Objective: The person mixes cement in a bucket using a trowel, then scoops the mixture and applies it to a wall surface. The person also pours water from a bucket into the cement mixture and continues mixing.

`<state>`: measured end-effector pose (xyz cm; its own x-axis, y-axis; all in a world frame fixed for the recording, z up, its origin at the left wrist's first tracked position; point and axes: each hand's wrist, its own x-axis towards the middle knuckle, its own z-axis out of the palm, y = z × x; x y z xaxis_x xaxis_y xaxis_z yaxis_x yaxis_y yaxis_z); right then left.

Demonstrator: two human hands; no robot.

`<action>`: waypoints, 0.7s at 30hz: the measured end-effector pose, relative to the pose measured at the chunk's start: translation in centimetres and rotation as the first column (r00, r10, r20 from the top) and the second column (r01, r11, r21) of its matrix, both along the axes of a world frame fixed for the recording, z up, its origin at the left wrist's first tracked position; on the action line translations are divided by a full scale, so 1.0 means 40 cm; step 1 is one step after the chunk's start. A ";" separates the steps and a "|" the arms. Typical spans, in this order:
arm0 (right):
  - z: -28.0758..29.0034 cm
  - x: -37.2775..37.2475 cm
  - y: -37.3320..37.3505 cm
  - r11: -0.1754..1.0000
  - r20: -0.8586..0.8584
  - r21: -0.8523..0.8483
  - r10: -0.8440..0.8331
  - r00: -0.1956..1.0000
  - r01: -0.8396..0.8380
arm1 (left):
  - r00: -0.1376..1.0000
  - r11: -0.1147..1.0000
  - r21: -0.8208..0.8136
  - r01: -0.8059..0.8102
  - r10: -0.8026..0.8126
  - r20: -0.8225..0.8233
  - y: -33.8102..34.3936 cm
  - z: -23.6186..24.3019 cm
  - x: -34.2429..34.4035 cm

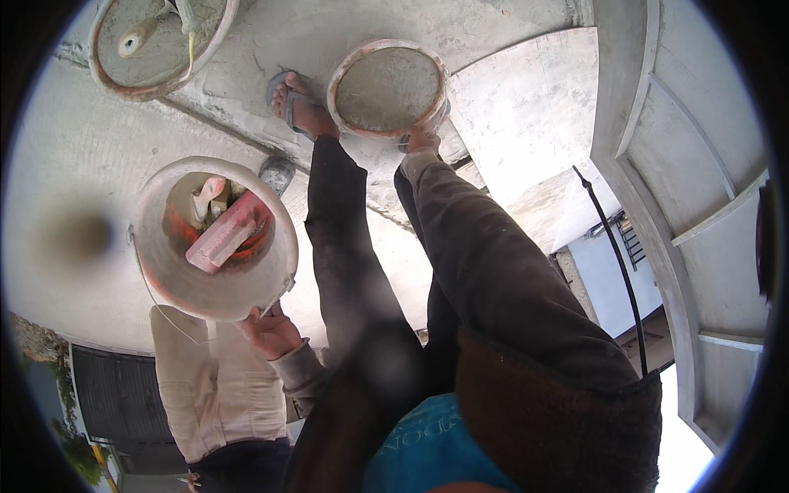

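At lower left, my left hand grips the lower rim of a dirty pale bucket. Inside it lie a worn red-pink block-like tool and a pale-handled tool, whose kind I cannot make out. The thin wire handle of this bucket hangs down at its side. My right arm reaches far forward, and my right hand is closed on the near rim of a second bucket. Wet grey mortar fills that one nearly to the top. The bucket hides part of my right hand's fingers.
Another mortar-filled bucket stands at upper left, with a wooden-handled tool on the mortar. A person in beige trousers is at lower left. My sandalled foot is between the buckets. A pale board lies right; a concrete wall rises beyond.
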<state>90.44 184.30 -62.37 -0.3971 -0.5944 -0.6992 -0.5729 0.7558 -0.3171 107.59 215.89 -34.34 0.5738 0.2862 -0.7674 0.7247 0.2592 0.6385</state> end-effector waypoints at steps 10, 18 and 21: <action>0.381 0.220 -0.096 0.929 0.498 0.026 -0.333 0.801 0.370 | 0.999 0.988 -0.144 0.051 -0.049 0.019 -0.008 0.084 0.014; 0.705 0.378 -0.174 0.982 0.606 -0.120 -0.046 0.794 0.148 | 0.942 0.950 -0.136 0.281 -0.247 0.227 0.046 0.226 0.044; 0.724 0.405 -0.220 0.976 0.634 -0.216 0.132 0.762 0.011 | 0.925 0.939 -0.138 0.316 -0.272 0.266 0.064 0.241 0.029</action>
<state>106.63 175.48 -33.39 0.1439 -0.7526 -0.6425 -0.2226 0.6080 -0.7621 108.75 218.45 -24.71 0.7839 -0.0499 -0.6188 0.6164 0.1818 0.7662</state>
